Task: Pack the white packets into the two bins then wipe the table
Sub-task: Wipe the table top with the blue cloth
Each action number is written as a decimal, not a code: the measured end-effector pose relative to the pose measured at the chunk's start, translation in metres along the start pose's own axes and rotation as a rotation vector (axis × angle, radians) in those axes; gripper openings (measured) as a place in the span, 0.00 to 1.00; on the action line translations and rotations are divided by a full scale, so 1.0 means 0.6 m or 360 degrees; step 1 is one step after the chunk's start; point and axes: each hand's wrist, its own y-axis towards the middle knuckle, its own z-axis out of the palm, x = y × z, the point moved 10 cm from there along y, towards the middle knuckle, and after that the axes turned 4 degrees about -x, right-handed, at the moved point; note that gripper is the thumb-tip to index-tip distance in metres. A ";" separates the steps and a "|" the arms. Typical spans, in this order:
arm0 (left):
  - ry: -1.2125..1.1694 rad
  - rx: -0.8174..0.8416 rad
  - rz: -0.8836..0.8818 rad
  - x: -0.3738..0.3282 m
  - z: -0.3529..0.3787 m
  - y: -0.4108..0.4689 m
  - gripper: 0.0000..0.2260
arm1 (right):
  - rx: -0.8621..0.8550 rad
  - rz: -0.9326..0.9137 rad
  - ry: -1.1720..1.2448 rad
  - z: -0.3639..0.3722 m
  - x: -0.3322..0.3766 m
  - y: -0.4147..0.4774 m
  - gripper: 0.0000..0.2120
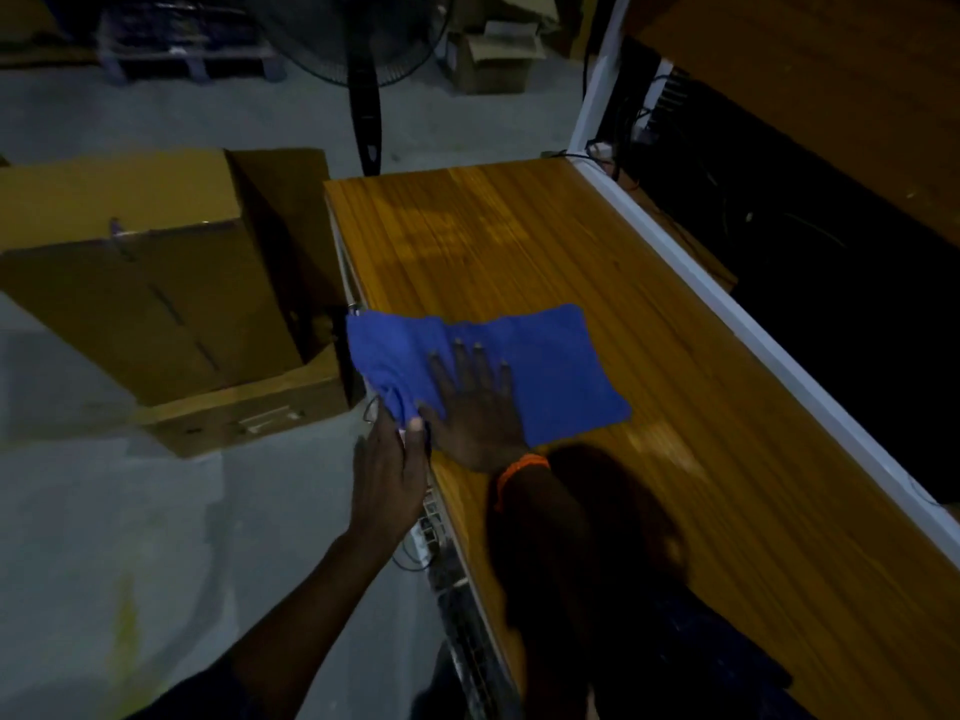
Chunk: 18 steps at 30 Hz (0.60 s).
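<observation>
My right hand [475, 407] lies flat on the blue cloth [519, 366], palm down and fingers spread, pressing it against the wooden table [597, 252]. An orange band [519, 467] circles that wrist. The cloth is spread over the table's left side, near the edge closest to me, and its left end hangs bunched over the rim.

My left hand [387, 475] is just off the table's left edge, beside my right hand. Its thumb and fingers pinch the bunched corner of the cloth where it droops over the side, so this hand is closed on the cloth while the right one is open on top of it.

The tabletop beyond the cloth is bare wood with a dull shine. A white rail [727, 304] runs along the table's right side, and past it everything is dark, with some cables [623, 148] near the far corner.

On the grey floor to the left of the table sits a large cardboard box [156, 283], tilted, with a flap lying toward me. Its near corner stands just beside the table's left edge. A standing fan [363, 70] rises behind the table's far end, and more cardboard boxes [493, 54] sit on the floor farther back. I see no white packets or bins from here; the light is dim and the picture is soft.
</observation>
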 end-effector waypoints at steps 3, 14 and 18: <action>-0.0344 -0.0203 0.0003 -0.012 -0.028 -0.038 0.21 | -0.0115 -0.0376 0.0035 -0.011 0.055 -0.051 0.31; 0.0911 0.0205 0.0370 -0.103 0.109 -0.031 0.27 | 0.0012 0.0277 -0.0031 -0.038 -0.347 -0.027 0.36; 0.1299 0.0229 0.0407 -0.115 0.141 -0.010 0.27 | 0.0068 0.0502 0.0068 -0.060 -0.502 0.008 0.38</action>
